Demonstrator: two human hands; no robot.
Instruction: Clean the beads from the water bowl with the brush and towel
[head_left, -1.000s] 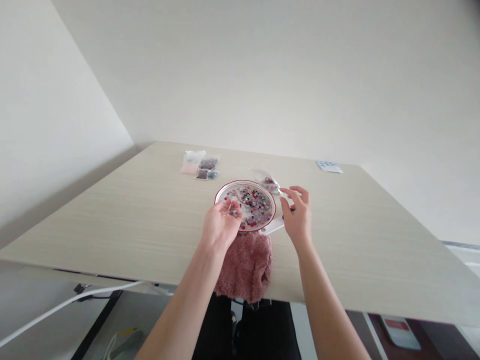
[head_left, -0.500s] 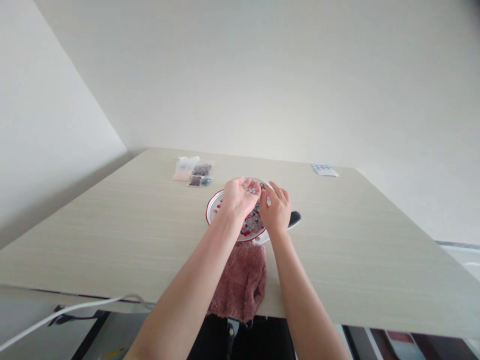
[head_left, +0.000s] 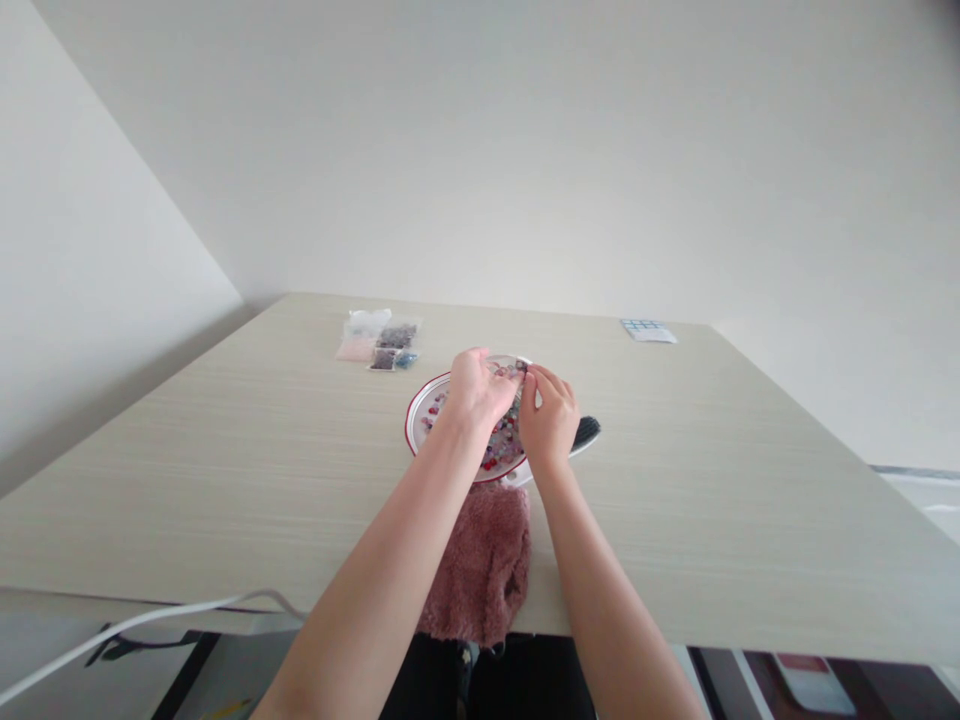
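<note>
My left hand is turned palm up over a plate, with thumb apart and fingers stretched toward the right. Whether small beads still lie against those fingers is hard to see. Close against its fingertips, my right hand has thumb and index finger pinched together. A small dark thing shows at that pinch, too small to name. The white plate has a red rim and carries many loose beads, red, clear, purple and dark. Both hands and the left forearm cover part of it.
A black-bristled brush lies right of the plate. A fuzzy dusty-pink cloth hangs at the table's front edge. Small clear bags of beads sit back left; a blue-and-white packet back right. A white cable runs front left.
My left hand has tilted, and the pale beads seen on its fingers earlier are less visible. My right fingertips have closed together and moved up against the left fingertips. The view has shifted slightly.
</note>
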